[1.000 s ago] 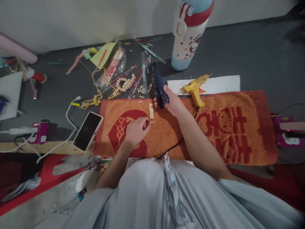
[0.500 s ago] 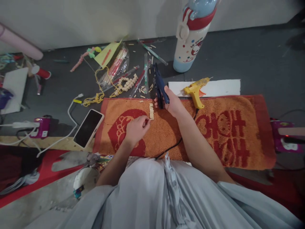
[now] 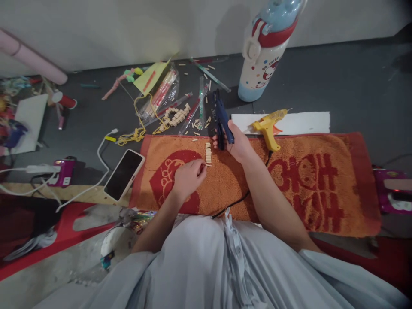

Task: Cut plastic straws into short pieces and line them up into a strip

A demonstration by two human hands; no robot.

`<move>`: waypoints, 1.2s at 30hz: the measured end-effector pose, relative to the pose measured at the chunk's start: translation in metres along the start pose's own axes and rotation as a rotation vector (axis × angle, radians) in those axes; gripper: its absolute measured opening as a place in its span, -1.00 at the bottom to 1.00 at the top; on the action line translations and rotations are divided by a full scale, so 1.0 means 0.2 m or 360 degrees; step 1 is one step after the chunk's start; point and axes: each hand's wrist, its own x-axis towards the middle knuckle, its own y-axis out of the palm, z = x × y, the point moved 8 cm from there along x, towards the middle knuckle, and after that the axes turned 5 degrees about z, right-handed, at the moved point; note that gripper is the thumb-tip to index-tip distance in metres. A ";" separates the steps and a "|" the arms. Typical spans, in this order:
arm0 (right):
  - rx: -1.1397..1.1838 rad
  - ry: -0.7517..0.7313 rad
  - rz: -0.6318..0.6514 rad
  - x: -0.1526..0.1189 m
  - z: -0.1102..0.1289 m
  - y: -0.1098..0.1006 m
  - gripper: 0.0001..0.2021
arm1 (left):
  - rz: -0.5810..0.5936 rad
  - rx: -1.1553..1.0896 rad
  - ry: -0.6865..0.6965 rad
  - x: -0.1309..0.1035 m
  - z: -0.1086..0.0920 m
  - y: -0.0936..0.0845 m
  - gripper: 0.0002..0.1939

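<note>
Your curled left hand [image 3: 190,175], its pinch too hidden to tell, could skew the stick row [image 3: 208,152] on the towel [image 3: 350,184] by brushing its near end, while your right hand [image 3: 240,145] clasps the blue tool [image 3: 222,116].

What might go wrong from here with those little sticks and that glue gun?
The left hand is right at the near end of the row of short, pale sticks, so a nudge could scatter them. The black cord of the yellow plastic glue gun runs under the right forearm, so a snag might drag the gun. If it is hot, which I can't tell, the right hand, close beside it, could get burned.
</note>
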 end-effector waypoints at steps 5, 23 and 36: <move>-0.0075 -0.0030 -0.0061 -0.01 -0.01 0.00 -0.54 | 0.0010 0.0071 0.0079 0.00 -0.02 0.00 -0.81; -0.0233 -0.0200 -0.0198 -0.05 0.01 0.02 -0.52 | -0.0272 -0.0321 -0.0373 0.14 0.26 -0.26 -0.84; -0.0357 -0.0377 -0.0143 -0.10 0.04 0.07 -0.55 | -0.0301 -0.0609 0.0053 0.17 -0.15 -0.24 -0.60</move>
